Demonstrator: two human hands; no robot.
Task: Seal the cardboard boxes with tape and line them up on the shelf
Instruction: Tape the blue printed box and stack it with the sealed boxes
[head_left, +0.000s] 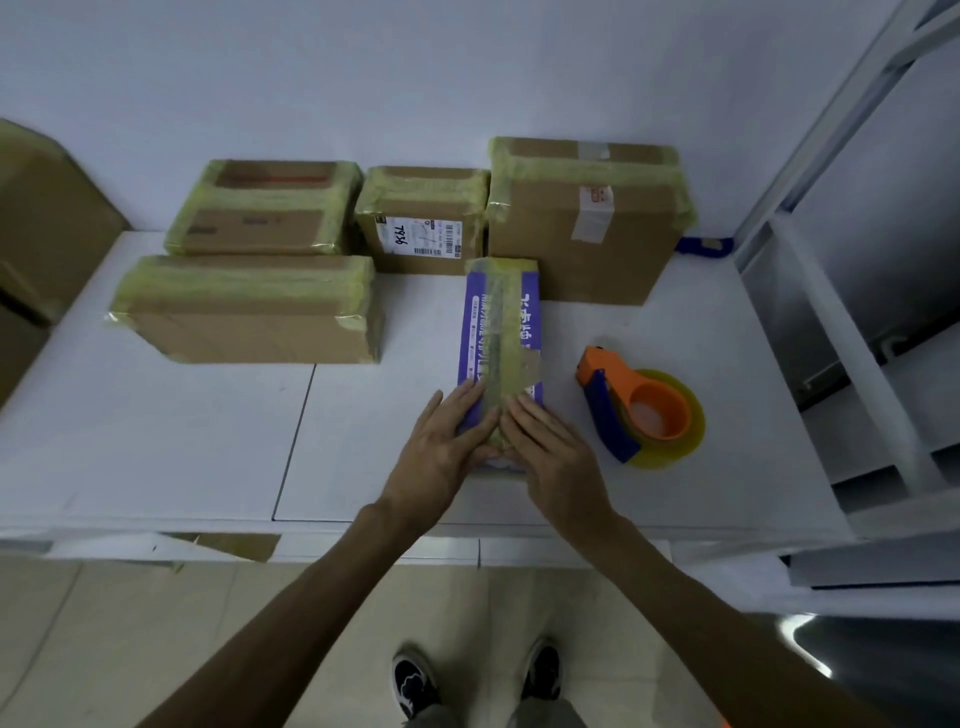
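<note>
Both hands flat, nothing gripped: left hand and right hand press w/ straight fingers on the near end of the purple box, one each side of the tape strip running along its top. Reads as smoothing the strip down, not holding it. The purple box lies lengthwise near-centre on the white surface, w/ its far end just beside the labelled box and the big box.

Head view (the only one), progress as I judge it: four brown boxes already carry yellowish tape. These are the far-left box, the labelled box, the big box at far right, and the long box at near left. The purple box is prob. the last. Its strip is on, but a patch at its right edge looks rough. Left to do: finish pressing, maybe tape the ends, then line everything up. Can't tell if this surface is the shelf itself.

Edges and room: the tape dispenser lies right of the purple box, apart from it and near the right hand, so a sweep rightwards could knock it. There is wide bare surface to the left of the hands, plus a gap btw the long box and the purple box. The front edge sits close under the wrists. The white rack frame stands at the right edge and limits any swing that way.
</note>
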